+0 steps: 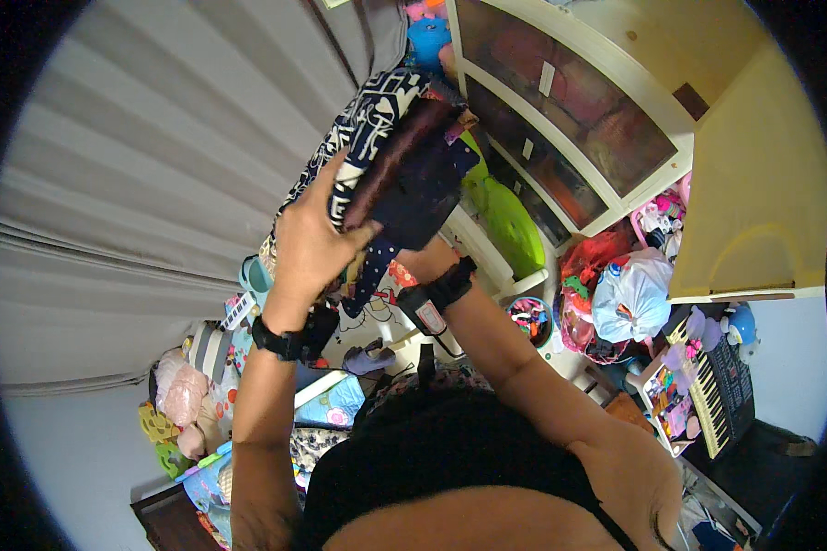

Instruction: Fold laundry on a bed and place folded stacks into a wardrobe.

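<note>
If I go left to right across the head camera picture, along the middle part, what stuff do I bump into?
Grey striped thing → cloth bundle → bright green thing → white bag → piano keyboard.

Right hand (423, 263): fingers concealed behind the fabric bundle (418, 197). Drawer unit (524, 55): contents indistinct through tinted fronts. White bag (629, 298): contents undeterminable. Grey curtain (175, 156): cut off at upper edge.
</note>
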A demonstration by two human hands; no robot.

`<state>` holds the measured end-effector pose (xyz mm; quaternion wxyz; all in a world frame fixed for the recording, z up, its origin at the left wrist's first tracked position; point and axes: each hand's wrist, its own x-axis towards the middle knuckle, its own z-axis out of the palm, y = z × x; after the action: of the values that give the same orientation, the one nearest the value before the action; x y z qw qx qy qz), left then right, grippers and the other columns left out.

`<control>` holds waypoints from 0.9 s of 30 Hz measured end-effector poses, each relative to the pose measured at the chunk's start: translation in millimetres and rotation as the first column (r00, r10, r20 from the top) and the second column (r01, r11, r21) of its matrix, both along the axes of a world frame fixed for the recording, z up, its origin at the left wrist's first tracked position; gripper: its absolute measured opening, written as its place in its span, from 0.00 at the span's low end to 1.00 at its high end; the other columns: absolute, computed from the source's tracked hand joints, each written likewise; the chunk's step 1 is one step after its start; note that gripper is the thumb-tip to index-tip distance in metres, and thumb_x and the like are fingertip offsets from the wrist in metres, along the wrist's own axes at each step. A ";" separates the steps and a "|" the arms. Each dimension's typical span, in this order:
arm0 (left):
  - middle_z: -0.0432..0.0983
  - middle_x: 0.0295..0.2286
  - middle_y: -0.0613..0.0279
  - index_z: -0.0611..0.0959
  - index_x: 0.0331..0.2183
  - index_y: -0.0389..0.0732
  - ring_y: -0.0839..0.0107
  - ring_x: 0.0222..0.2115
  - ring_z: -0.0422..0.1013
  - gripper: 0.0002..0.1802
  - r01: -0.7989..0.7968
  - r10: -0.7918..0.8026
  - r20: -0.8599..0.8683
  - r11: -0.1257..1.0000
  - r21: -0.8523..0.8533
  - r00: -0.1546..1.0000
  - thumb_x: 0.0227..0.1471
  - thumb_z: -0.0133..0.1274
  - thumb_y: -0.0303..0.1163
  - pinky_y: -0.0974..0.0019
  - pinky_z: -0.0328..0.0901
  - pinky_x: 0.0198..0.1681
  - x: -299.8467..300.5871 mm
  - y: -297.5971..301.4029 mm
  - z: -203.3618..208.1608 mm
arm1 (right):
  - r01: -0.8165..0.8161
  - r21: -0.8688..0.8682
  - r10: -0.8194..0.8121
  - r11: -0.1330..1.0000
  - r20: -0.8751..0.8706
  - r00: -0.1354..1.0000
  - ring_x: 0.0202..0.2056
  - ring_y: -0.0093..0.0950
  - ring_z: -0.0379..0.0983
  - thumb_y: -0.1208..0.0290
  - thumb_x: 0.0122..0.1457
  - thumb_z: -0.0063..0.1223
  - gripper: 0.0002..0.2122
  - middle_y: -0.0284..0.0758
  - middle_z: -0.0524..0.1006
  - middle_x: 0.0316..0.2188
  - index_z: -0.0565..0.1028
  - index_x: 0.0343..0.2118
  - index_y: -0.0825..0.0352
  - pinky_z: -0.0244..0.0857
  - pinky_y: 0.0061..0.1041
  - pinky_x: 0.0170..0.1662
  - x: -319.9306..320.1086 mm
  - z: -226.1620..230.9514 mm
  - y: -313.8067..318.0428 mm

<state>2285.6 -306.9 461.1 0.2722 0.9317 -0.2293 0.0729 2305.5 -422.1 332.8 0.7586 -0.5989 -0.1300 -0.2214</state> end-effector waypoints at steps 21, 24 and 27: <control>0.78 0.26 0.68 0.81 0.41 0.37 0.84 0.26 0.67 0.16 -0.070 -0.066 -0.433 0.954 -0.292 0.899 0.47 0.60 0.29 0.74 0.65 0.32 39.9 17.8 -16.0 | -0.108 -0.092 0.100 0.990 -0.092 0.991 0.52 0.36 0.64 0.62 0.60 0.43 0.19 0.39 0.68 0.51 0.66 0.53 0.62 0.56 0.35 0.58 -33.4 -4.0 -28.9; 0.77 0.24 0.71 0.81 0.40 0.36 0.83 0.24 0.67 0.16 -0.106 -0.089 -0.478 0.925 -0.364 0.874 0.48 0.61 0.30 0.75 0.64 0.30 38.1 15.3 -9.8 | -0.116 -0.044 0.111 0.992 -0.106 0.988 0.52 0.35 0.64 0.63 0.60 0.44 0.19 0.39 0.68 0.51 0.65 0.54 0.63 0.56 0.35 0.58 -41.2 -11.5 -31.5; 0.78 0.27 0.70 0.80 0.41 0.36 0.85 0.25 0.66 0.17 -0.063 -0.029 -0.398 0.975 -0.215 0.917 0.47 0.61 0.30 0.75 0.64 0.30 31.4 11.8 -8.0 | -0.112 -0.031 0.109 0.993 -0.086 0.990 0.52 0.35 0.64 0.64 0.60 0.44 0.19 0.39 0.68 0.51 0.64 0.54 0.63 0.57 0.34 0.58 -34.9 -10.4 -28.2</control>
<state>2317.0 -295.1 453.1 0.4155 0.8923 -0.1513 -0.0904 2270.5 -450.3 322.5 0.7636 -0.6131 -0.1347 -0.1515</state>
